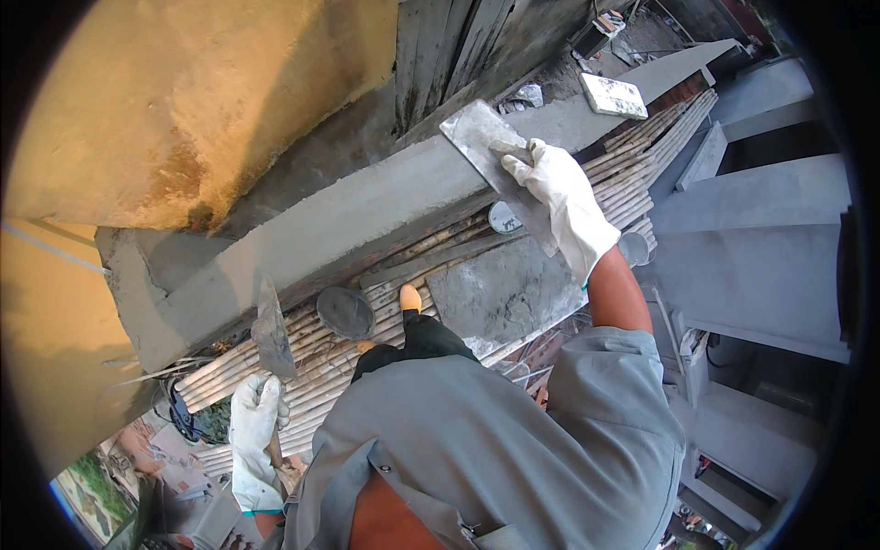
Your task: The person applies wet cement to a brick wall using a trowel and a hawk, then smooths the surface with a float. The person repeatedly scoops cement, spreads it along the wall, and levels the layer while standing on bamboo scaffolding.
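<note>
My left hand (pixel 255 435), in a white glove, is closed around the handle of a pointed trowel (pixel 272 335). Its grey-smeared blade points up, close to the near side of the long cement ledge (pixel 339 215). In another white glove, my right hand (pixel 566 197) grips a flat rectangular plastering trowel (pixel 478 137). The far end of that plate overlaps the ledge in view; I cannot tell whether it touches. The handle is mostly hidden under my fingers. The ledge's top looks smooth and grey.
Bamboo poles (pixel 316 353) form the platform under my feet. On it are a dark round bowl (pixel 346 313) and a mortar-smeared board (pixel 504 289). A white block (pixel 613 96) lies on the ledge's far right. A yellow wall (pixel 183 110) rises beyond the ledge.
</note>
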Demonstrator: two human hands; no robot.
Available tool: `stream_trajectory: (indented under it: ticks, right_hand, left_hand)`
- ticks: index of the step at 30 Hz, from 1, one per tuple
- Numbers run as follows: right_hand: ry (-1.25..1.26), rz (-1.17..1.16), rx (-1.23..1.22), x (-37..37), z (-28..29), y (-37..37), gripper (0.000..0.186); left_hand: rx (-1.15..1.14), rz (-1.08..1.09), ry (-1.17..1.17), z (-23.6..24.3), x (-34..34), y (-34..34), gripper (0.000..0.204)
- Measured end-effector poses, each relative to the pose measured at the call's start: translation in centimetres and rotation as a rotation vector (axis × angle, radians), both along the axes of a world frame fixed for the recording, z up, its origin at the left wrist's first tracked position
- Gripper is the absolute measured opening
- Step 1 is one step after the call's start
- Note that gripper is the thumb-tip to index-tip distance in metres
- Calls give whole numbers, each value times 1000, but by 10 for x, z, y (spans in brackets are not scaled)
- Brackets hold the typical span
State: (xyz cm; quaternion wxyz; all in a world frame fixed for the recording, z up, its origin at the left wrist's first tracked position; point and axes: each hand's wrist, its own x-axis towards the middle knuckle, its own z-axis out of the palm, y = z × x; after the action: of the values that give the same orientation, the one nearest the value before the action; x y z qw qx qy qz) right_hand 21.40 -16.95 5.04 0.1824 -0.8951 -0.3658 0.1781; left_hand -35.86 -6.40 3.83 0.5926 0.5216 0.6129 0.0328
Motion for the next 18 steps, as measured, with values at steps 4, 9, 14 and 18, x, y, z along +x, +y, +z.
stream_trajectory:
  ticks: [4, 9, 14, 18]
  right_hand:
    - [64, 21, -56, -47, 8, -13, 41]
    - [-115, -286, -67, -12, 15, 0, 44]
    - [147, -78, -46, -53, 7, 39, 44]
    - [77, 253, -48, -130, -7, 58, 43]
  left_hand:
    - [32, -59, -41, 1, 7, 9, 19]
    - [21, -33, -17, 4, -8, 6, 19]
    - [14, -12, -11, 2, -30, 1, 21]
    - [15, -30, -43, 0, -35, 5, 21]
